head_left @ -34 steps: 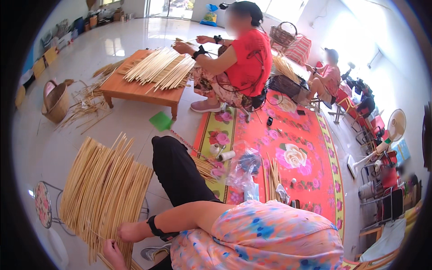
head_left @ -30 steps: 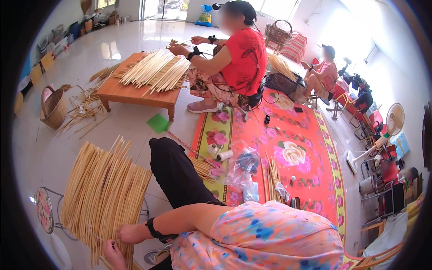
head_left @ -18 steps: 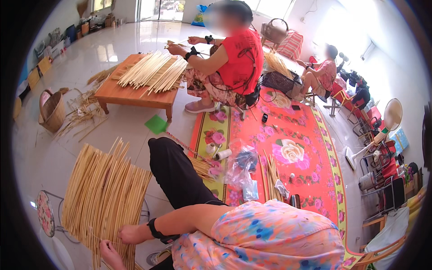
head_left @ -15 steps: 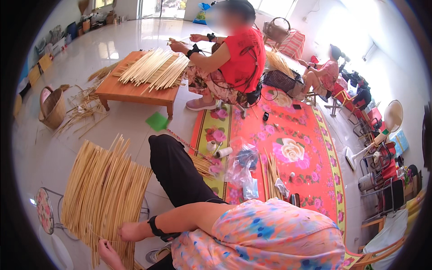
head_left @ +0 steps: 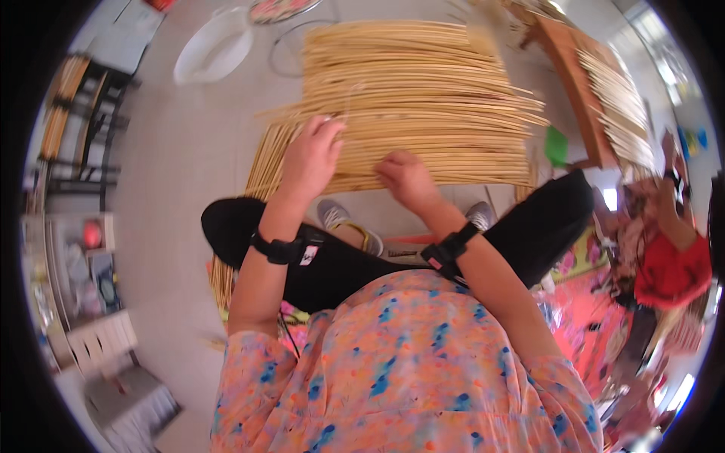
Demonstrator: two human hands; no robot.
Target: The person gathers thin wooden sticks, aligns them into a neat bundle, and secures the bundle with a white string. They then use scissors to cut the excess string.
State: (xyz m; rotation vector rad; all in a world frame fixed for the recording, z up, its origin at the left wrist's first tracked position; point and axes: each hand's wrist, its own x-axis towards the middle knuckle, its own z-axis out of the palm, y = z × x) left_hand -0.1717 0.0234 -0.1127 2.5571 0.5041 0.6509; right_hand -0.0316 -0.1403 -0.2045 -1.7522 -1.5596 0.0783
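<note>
A mat of straw-coloured stalks [head_left: 430, 94], laid side by side, spreads before me at the level of my knees. My left hand [head_left: 311, 157] is over its left part, fingertips pinched together. From them a thin white thread [head_left: 350, 102] runs away across the stalks. Close to the mat's near edge, right of the middle, my right hand [head_left: 410, 180] has its fingers curled down against the stalks. Its fingertips are blurred, and whatever they hold is hidden. More stalks [head_left: 264, 162] jut out at a slant beside my left wrist.
A white plastic tub [head_left: 215, 47] stands at the far left, near a round floral stool seat [head_left: 283, 7]. A wooden table [head_left: 570, 79] bearing pale stalks is at the far right, with a green plastic piece [head_left: 556, 146] by it. A person in red [head_left: 672, 268] sits at the right.
My view has swung left and down, bringing the mat from the lower left to the upper middle. My hands, close together before, are now farther apart. The thread was there earlier too.
</note>
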